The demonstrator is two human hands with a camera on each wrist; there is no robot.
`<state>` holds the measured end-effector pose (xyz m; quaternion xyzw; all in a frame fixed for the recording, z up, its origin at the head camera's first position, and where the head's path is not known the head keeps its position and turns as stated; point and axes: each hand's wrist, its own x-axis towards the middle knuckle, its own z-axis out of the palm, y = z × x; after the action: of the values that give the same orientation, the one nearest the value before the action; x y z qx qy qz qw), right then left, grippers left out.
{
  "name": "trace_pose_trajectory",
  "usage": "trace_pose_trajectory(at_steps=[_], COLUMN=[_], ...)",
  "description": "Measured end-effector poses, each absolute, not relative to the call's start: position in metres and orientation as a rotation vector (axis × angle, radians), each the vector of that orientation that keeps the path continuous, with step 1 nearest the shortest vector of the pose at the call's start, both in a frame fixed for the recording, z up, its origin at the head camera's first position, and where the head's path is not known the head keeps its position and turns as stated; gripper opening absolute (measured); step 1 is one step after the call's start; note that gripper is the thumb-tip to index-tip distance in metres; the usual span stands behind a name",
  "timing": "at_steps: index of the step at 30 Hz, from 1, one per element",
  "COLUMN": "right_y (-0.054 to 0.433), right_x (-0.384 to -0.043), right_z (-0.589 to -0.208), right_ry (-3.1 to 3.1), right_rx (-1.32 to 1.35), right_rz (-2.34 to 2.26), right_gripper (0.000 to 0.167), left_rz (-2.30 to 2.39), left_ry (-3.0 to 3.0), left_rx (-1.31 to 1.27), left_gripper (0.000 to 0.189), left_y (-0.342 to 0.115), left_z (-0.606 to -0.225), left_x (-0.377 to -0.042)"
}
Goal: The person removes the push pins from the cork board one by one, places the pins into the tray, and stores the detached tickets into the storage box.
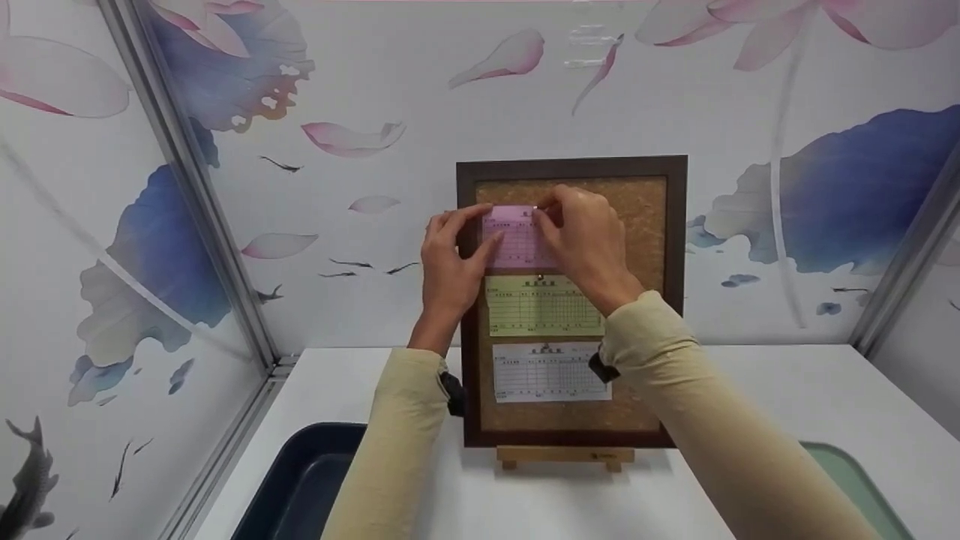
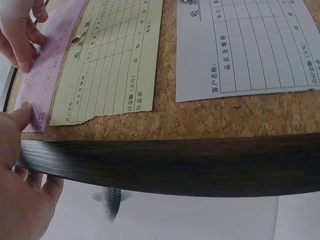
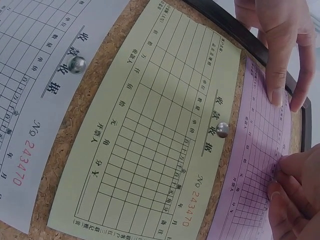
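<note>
A pink receipt slip (image 1: 514,238) lies against the upper part of a cork board (image 1: 637,247) in a dark frame. My left hand (image 1: 454,259) spreads thumb and index finger over the slip's left side, pressing it. Its other fingers (image 2: 52,187) rest by the frame's outer edge. At the slip's top, my right hand (image 1: 589,236) pinches a small push pin (image 1: 535,209), mostly hidden by thumb and fingertip. Below hang a yellow receipt slip (image 3: 145,115) and a white receipt slip (image 3: 35,100), each with a silver round push pin at its top middle.
A small wooden easel (image 1: 566,454) props the board up on a white table (image 1: 465,510). To the left is a dark blue tray (image 1: 304,450); a green tray (image 1: 844,469) lies at the right, partly behind my sleeve. A wall with printed flowers (image 1: 375,262) stands close behind.
</note>
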<state>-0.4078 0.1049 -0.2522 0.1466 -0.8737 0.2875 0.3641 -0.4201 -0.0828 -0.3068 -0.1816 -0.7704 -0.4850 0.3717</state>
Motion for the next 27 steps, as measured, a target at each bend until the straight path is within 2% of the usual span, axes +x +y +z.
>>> trace_pose_trajectory(at_steps=[11, 27], right_y=[0.106, 0.106], right_x=[-0.409, -0.409], right_z=[-0.254, -0.253], right_ry=[-2.234, -2.247], right_rx=[0.381, 0.386], right_rz=[0.719, 0.725], right_gripper=[0.013, 0.014], left_rz=[-1.252, -1.235], left_ry=[-1.976, -1.969], left_rx=[-0.449, -0.521], left_gripper=[0.031, 0.056], left_y=[-0.084, -0.093], left_z=[-0.312, -0.321], left_x=[-0.420, -0.426])
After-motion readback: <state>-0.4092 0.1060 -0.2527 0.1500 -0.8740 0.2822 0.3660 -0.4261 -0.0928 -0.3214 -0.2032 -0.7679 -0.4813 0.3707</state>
